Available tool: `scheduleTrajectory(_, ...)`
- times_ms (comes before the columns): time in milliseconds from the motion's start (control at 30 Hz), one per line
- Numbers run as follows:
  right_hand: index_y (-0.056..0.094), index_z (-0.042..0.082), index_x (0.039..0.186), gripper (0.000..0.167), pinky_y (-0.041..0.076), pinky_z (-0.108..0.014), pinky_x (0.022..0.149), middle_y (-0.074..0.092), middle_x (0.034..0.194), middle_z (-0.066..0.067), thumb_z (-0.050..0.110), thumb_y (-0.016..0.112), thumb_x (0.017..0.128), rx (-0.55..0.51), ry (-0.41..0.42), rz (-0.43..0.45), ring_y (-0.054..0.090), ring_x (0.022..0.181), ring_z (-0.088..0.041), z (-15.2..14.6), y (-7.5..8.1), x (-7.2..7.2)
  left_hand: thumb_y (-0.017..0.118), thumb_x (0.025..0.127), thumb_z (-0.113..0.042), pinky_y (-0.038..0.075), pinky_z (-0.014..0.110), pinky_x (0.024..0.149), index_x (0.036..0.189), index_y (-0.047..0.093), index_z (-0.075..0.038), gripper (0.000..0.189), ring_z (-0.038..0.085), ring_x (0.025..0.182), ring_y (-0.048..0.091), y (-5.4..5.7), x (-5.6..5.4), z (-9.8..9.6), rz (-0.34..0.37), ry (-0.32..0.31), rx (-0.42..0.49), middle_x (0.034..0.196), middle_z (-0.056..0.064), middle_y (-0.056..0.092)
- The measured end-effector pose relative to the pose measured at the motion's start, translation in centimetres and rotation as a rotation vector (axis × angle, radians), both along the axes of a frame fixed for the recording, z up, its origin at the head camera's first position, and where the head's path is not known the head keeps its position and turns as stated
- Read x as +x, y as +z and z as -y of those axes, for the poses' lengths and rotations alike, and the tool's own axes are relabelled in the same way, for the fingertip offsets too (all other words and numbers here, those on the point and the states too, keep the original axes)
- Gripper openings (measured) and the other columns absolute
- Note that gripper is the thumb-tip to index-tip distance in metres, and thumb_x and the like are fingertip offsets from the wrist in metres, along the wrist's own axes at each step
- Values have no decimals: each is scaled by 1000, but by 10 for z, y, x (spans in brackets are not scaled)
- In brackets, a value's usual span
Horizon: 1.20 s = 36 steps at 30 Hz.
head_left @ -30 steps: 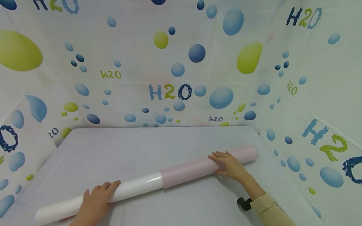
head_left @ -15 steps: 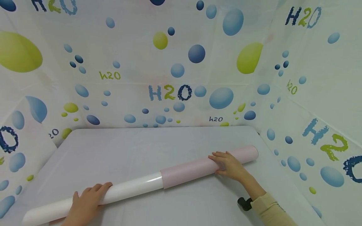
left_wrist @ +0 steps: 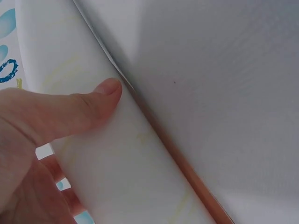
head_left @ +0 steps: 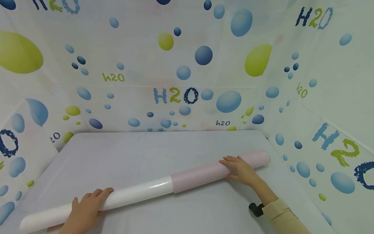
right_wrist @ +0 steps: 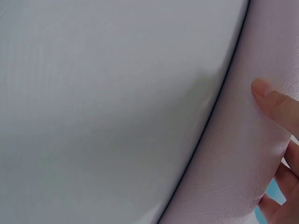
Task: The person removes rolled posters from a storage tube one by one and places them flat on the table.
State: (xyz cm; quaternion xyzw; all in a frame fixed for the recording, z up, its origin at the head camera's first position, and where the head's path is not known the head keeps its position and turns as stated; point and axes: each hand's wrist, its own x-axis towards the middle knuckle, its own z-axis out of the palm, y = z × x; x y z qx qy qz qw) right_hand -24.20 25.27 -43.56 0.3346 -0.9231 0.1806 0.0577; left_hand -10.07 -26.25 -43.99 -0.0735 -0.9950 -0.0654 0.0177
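Note:
A long white roll (head_left: 137,195) lies slanting across the table, its right part inside a pink roll (head_left: 198,177). My left hand (head_left: 84,208) grips the white roll near its left end, thumb on the near side and fingers over the far side. In the left wrist view, the thumb (left_wrist: 110,91) presses on the white surface, beside a brownish strip (left_wrist: 187,172) along the underside. My right hand (head_left: 241,170) holds the pink roll towards its right end. The right wrist view has the thumb (right_wrist: 264,88) on the pink, lightly wrinkled surface, with fingers round the far side.
A white-covered table (head_left: 146,149) spreads under both rolls. Behind it and at both sides hangs a white sheet (head_left: 140,58) printed with bubbles and "H2O". A small black object (head_left: 255,209) sits at the right wrist, by the beige sleeve (head_left: 284,216).
My left hand and the white roll's end have moved left. In the last half second the pink roll and my right hand have shifted slightly right. More of the white roll shows between the hands.

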Motion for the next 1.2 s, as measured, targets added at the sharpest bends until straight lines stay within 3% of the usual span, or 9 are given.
scheduleTrajectory(200,57,11,124,61,22,-63,98,51,129,-17,12,80,68,-27,-35,25,42,122,-37,-11,0,-1,80,64,-19,28,76,69,119,50,-14,64,38,87,56,-1,-2,3,52,21,-18,102,6,59)
scheduleTrajectory(567,57,10,124,62,18,-64,98,50,129,-17,4,80,66,-65,-68,63,39,124,-38,-21,-1,-4,81,62,-17,28,77,68,117,51,-15,63,38,84,56,-2,1,8,12,19,-24,100,5,59)
scheduleTrajectory(1000,57,11,125,64,22,-64,97,51,129,-16,7,80,66,-30,-58,26,43,122,-37,-23,-4,-9,82,60,-14,30,75,70,117,53,-17,64,37,85,56,-5,3,8,-25,-4,-26,100,4,59)
scheduleTrajectory(1200,56,11,126,64,21,-63,98,51,129,-16,8,80,67,-18,-69,37,42,122,-37,-20,-4,-12,81,61,-12,29,75,71,117,54,-16,63,37,86,56,-3,4,6,2,-7,-26,100,4,59)
